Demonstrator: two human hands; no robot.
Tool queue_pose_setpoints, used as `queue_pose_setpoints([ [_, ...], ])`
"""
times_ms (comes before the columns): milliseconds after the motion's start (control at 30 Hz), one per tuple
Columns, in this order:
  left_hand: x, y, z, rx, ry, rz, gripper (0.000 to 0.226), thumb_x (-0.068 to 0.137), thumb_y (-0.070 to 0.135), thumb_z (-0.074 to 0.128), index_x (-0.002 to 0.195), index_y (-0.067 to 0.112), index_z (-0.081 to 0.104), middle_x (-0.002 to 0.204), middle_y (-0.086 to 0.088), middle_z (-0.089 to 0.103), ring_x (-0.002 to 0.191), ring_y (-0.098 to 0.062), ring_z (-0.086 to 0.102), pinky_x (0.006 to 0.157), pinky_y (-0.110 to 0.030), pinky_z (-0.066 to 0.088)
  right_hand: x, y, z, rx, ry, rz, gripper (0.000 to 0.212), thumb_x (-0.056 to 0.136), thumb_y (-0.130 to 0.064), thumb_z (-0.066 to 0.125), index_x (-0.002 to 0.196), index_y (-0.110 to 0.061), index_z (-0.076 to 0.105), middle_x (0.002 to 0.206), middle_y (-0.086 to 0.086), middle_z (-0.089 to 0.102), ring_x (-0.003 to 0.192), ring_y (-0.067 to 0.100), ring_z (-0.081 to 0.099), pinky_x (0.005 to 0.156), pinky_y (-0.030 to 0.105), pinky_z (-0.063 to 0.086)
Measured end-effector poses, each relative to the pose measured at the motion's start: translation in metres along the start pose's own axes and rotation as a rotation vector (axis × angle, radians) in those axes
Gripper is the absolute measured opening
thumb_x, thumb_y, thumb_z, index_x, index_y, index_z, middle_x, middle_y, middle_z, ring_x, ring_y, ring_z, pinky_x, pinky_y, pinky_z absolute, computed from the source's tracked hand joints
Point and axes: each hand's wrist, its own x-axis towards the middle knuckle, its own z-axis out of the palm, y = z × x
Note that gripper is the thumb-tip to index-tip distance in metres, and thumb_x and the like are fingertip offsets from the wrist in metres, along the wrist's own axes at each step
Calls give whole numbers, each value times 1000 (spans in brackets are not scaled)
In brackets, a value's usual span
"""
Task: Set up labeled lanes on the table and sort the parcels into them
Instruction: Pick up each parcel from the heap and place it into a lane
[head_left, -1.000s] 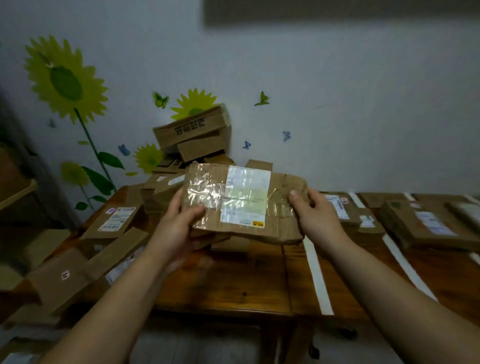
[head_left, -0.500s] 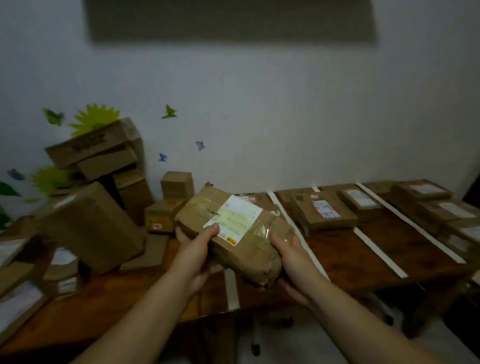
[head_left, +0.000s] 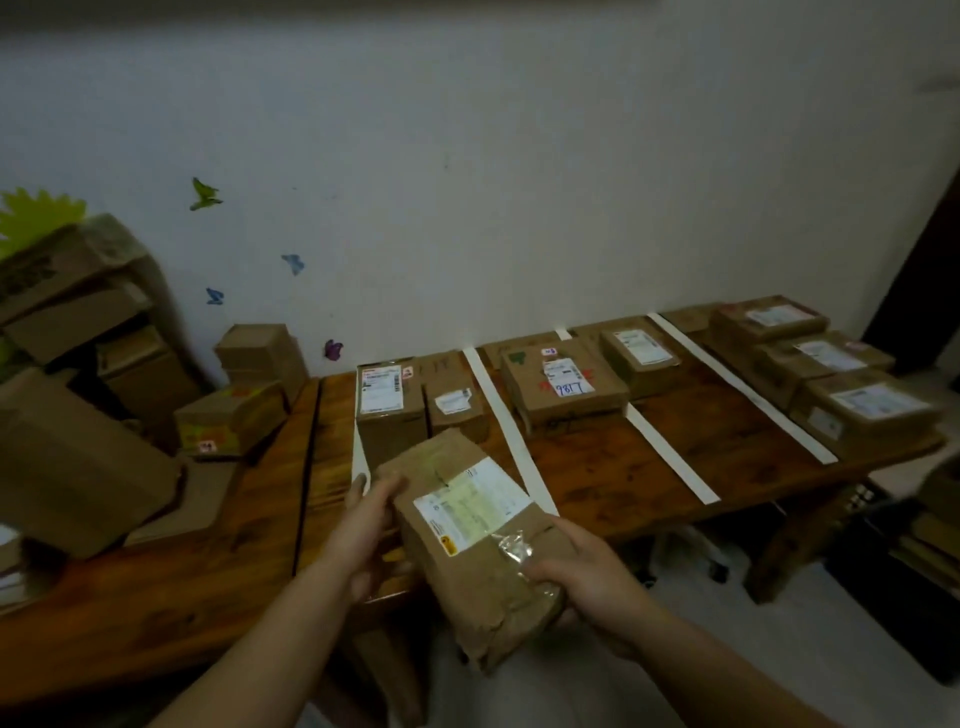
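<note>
**Fig. 1. Parcel held over the near table edge, with hazards of the drop-off**

I hold the parcel (head_left: 472, 551) in the lower centre of the frame, tilted and lying on a diagonal. Its far end is over the table (head_left: 597, 467). Its near end hangs past the edge, above the floor. My left hand (head_left: 366, 535) curls round its left side. My right hand (head_left: 582, 566) grips the lower right corner, thumb on the crinkled clear film.

Hazard 1: the film looks slick and the wrapping soft, so the right grip may slide. A slip here would probably send the parcel to the floor.

Hazard 2: the nearest lane, between 2 tape strips (head_left: 511, 441), already holds 2 boxes (head_left: 387, 410) at the centre of the frame. Set down on this diagonal, the parcel would likely cross a strip and sit in 2 lanes, or shove those boxes.

Hazard 3: I cannot read any lane label from here, so misfiling is possible.
</note>
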Motion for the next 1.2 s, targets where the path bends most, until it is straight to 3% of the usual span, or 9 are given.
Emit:
queue_pose_setpoints([
  [100, 11, 0, -24, -6, 25, -40, 33, 92, 35, 55, 120, 18, 54, 105, -12, 64, 97, -29, 60, 82, -49, 54, 23, -3, -3, 11, 65, 7, 36, 84, -16, 69, 116, -28, 56, 114, 2, 64, 101, 21, 65, 88, 46, 55],
  [233, 27, -11, -42, -89, 105, -15, 39, 95, 25, 52, 131, 34, 39, 116, -12, 58, 100, -31, 60, 77, -51, 55, 65, -3, 22, 216, 290, 62, 45, 88, -27, 66, 127, -18, 46, 105, 1, 59, 94, 21, 63, 76, 39, 57],
  [333, 42, -21, -55, -46, 128, -26, 53, 95, 21, 52, 137, 44, 30, 125, -11, 52, 101, -35, 59, 71, -51, 57, 92, 1, 37, 137, 255, 93, 48, 90, -23, 64, 134, -16, 46, 107, 0, 57, 88, 18, 61, 70, 34, 56],
  [500, 72, -25, -71, 114, 86, -19, 63, 91, 14, 57, 141, 38, 26, 124, -9, 53, 101, -30, 59, 81, -47, 54, 139, 3, 41, -21, 214, 147, 54, 91, -14, 60, 142, -18, 42, 125, 6, 57, 101, 22, 60, 87, 43, 55],
  [633, 102, -26, -63, 267, 83, -21, 69, 89, 13, 61, 142, 33, 22, 134, -9, 48, 113, -29, 54, 88, -45, 52, 169, 7, 40, -66, 220, 176, 54, 91, -11, 60, 141, -16, 41, 122, 7, 56, 86, 15, 56, 73, 35, 54],
  [800, 137, -28, -45, 380, 98, -46, 66, 87, 12, 62, 141, 24, 27, 131, -8, 49, 111, -25, 53, 91, -40, 52, 204, 14, 27, -173, 208, 150, 51, 86, -19, 68, 132, -16, 48, 120, 4, 56, 114, 28, 52, 102, 49, 43],
  [933, 152, -33, -29, 461, 112, -93, 67, 91, 12, 57, 146, 27, 22, 138, -6, 47, 119, -25, 50, 96, -37, 48, 228, 15, 17, -211, 125, 124, 31, 85, -26, 69, 109, -30, 49, 95, -16, 56, 85, 3, 55, 82, 28, 48],
  [1100, 171, -27, -15, 533, 164, -43, 64, 96, 19, 51, 149, 28, 17, 145, -4, 42, 130, -26, 43, 100, -35, 42, 268, 33, 5, -390, 24, 81, 104, 46, -72, 74, 138, -37, 40, 134, -5, 51, 123, 20, 51, 103, 49, 44],
  [1200, 181, -23, -11, 525, 188, -26, 64, 96, 12, 50, 149, 27, 18, 145, -5, 42, 131, -25, 42, 100, -34, 41, 295, 54, -4, -446, 6, 60, 107, 47, -79, 67, 141, -41, 32, 142, -4, 43, 130, 24, 43, 103, 54, 43],
])
